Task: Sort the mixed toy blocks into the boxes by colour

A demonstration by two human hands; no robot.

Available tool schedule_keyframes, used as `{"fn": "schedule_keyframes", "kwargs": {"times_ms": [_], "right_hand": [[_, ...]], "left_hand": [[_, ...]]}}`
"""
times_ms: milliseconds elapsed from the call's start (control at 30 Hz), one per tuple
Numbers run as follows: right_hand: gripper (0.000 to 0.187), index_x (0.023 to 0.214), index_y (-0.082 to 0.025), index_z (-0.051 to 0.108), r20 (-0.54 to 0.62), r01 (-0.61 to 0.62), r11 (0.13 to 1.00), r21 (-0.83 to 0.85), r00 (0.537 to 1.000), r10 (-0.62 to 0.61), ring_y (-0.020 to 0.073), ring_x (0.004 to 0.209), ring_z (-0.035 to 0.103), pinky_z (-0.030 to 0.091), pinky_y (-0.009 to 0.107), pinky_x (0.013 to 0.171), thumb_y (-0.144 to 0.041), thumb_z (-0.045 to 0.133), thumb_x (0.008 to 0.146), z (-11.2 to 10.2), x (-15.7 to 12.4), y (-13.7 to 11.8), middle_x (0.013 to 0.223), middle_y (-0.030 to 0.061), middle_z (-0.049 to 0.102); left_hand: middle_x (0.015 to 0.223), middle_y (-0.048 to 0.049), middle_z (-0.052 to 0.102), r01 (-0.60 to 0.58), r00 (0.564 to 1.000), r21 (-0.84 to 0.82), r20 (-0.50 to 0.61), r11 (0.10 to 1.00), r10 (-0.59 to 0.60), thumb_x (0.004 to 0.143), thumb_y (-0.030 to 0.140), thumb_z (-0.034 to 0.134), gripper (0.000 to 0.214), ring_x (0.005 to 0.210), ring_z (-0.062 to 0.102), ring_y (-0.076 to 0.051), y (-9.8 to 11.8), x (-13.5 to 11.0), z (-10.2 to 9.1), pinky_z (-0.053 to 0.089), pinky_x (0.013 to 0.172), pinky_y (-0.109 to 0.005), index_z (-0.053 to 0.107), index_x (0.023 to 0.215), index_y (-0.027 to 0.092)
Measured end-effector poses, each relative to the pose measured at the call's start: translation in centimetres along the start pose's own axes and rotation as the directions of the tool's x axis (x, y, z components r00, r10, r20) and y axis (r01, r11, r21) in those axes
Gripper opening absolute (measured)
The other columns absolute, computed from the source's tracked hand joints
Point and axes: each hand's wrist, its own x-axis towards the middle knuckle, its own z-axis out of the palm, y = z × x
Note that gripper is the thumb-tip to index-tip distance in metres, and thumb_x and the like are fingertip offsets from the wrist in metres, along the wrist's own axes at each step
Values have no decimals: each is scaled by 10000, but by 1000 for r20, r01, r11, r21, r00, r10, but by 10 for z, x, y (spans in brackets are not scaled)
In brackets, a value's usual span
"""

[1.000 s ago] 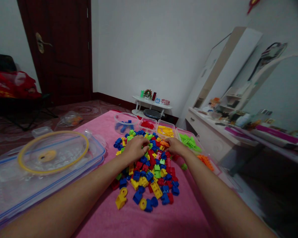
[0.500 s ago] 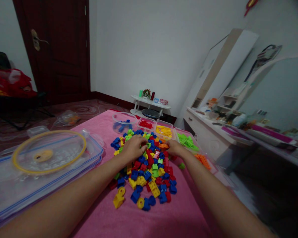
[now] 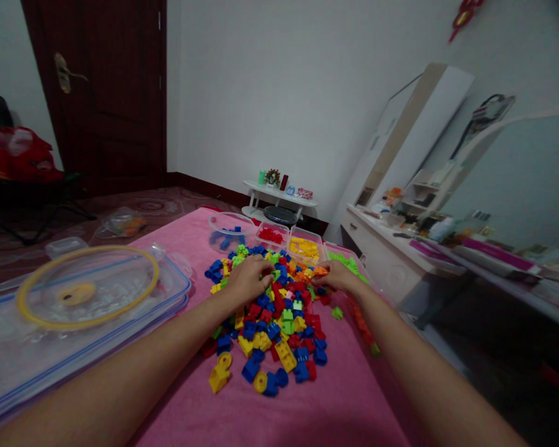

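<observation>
A mixed heap of blue, red, yellow and green toy building bricks (image 3: pixel 265 326) lies spread on a pink cloth (image 3: pixel 242 419). My left hand (image 3: pixel 249 279) rests over the left far part of the heap, its fingers bent and the thumb apart from them; no brick shows clearly in its grasp. At the heap's right far side, my right hand (image 3: pixel 338 275) pinches an orange brick (image 3: pixel 320 270) at the fingertips. Beyond the hands stand clear containers sorted by colour: blue bricks (image 3: pixel 228 238), red bricks (image 3: pixel 271 235), yellow bricks (image 3: pixel 304 249) and green bricks (image 3: pixel 347 262).
Stacked clear plastic lids (image 3: pixel 168 292) lie at the left, topped by a round yellow-rimmed lid (image 3: pixel 156 273). Orange bricks (image 3: pixel 362 323) show partly behind my right forearm. A single green brick (image 3: pixel 337 313) sits right of the heap. A cluttered dresser (image 3: pixel 386 248) stands at the right.
My right hand has shifted slightly right and lifted a little, with an orange brick now showing at its fingertips. My left hand stays almost in place. The view has tilted slightly.
</observation>
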Motion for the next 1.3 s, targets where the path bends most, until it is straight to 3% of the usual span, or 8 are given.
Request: {"fn": "schedule_keyframes", "kwargs": {"times_ms": [233,333,433,533,733,900,1133,1300], "right_hand": [[243,744,-138,599,-21,13,988,155,1000,-10,80,421,452,374,207,429,-362,634,656,-6,-8,-4,559,-13,571],[206,775,-149,629,-153,148,989,-29,977,-151,139,598,558,433,244,563,-268,660,610,-6,-15,-11,675,13,626],[287,876,-190,660,-278,283,907,-311,886,-372,204,864,592,435,289,754,-148,616,596,-4,-26,-18,912,39,666],[353,926,-216,668,-307,338,857,-389,830,-466,212,952,582,420,303,827,-92,548,617,-3,-35,-20,1012,43,662],[184,834,-181,701,-398,243,964,-111,878,-267,200,848,620,451,318,807,-223,587,696,-14,-39,-6,887,56,699],[303,951,-131,681,-358,188,976,111,924,-137,199,846,628,476,305,764,-285,597,704,-8,-50,8,963,93,684],[321,980,-206,697,-143,208,972,-111,964,-223,211,857,608,455,305,758,-222,611,671,33,-74,22,955,54,691],[180,694,-158,667,-271,171,984,-48,946,-178,194,737,580,440,301,696,-326,603,703,21,-88,12,741,55,653]], "left_hand": [[952,-53,610,5,1000,6,4,1000,-5,800,300,514,247,938,555,-189,2,0,-1,424,808,-278,671,976,226],[944,-52,615,-8,1000,8,3,1000,8,801,295,512,243,933,556,-190,3,-1,-2,426,801,-276,673,970,225],[941,-52,618,-14,1000,2,4,1000,14,801,287,514,233,933,556,-190,3,-1,-3,426,807,-276,674,956,219],[947,-51,617,-18,1000,-2,3,1000,18,802,280,513,224,938,556,-188,3,-1,-2,425,821,-275,673,945,216],[926,-52,608,-38,999,3,-22,999,38,802,295,515,223,925,556,-184,0,-2,1,424,820,-273,670,942,217],[916,-52,604,-40,999,8,-21,999,40,801,304,516,230,918,555,-186,0,-1,2,423,819,-276,667,950,217],[918,-51,607,-44,999,12,-22,999,44,798,296,514,223,911,560,-185,-2,0,3,430,807,-279,668,939,219],[914,-51,607,-55,998,12,-32,998,56,802,302,510,224,916,560,-187,-3,0,4,431,808,-280,665,943,223]]}}
